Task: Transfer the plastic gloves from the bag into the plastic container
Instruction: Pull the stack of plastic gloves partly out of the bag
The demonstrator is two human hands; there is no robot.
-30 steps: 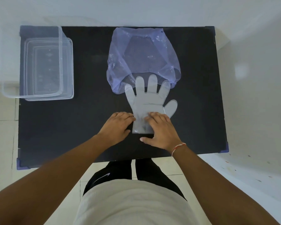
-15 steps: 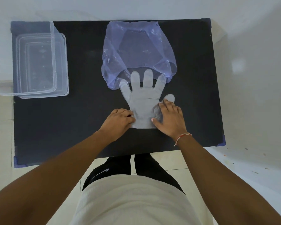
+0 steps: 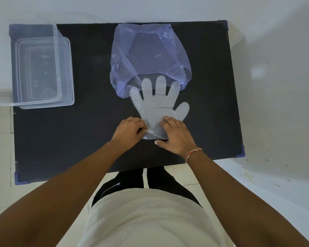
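A dark surface point(image 3: 78, 131) is filling most of the view, its near edge sitting just ahead of the person's body and its far edge lying against a pale wall. A clear plastic glove point(image 3: 159, 107) is lying flat near the middle, its finger tips resting on the mouth of a bluish plastic bag point(image 3: 150, 50) spread toward the far edge. The left hand point(image 3: 128, 131) is pinching the glove's cuff at its left corner, fingers curled together on the film, while the right hand point(image 3: 175, 136) is pressing flat on the cuff's right side, fingers together and thumb stretched out. A clear plastic container point(image 3: 64, 68) is standing empty at the far left corner, well apart from the glove, with bare dark surface lying between them. A swoosh logo point(image 3: 112, 188) is showing on the dark shorts; no readable writing is appearing anywhere.
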